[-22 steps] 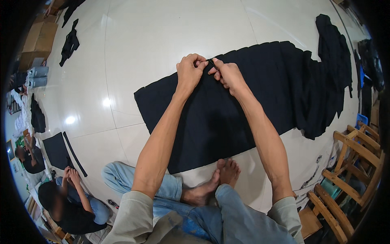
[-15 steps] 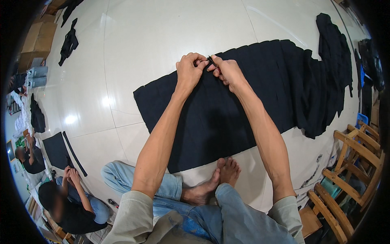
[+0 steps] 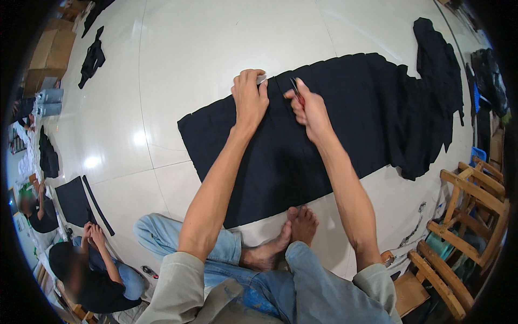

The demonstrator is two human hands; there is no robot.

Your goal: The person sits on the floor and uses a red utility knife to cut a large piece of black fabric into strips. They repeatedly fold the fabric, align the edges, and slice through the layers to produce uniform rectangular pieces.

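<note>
A long black cloth (image 3: 291,178) lies spread on the floor in front of me, its far edge marked with small notches. At that edge my left hand (image 3: 249,100) is closed, fingers bent over the cloth and thumb near it. A small pale patch shows between the index finger and thumb; I cannot tell whether it is floor or a scrap. Just right of it, my right hand (image 3: 310,110) is wrapped round small thread snips (image 3: 299,97) with a red part and dark blades. The blades point away from me, over the cloth and close to its edge.
The cloth bunches into folds (image 3: 421,124) at the right. Wooden stools (image 3: 464,232) stand at the lower right. Cardboard boxes (image 3: 51,54) are at the far left. Two people sit at the left, one beside a dark cloth piece (image 3: 73,200). My bare feet (image 3: 302,227) touch the near edge.
My hands have moved apart. The right hand with the snips has drawn back to the right and nearer me, while the left stays at the cloth's far edge.
</note>
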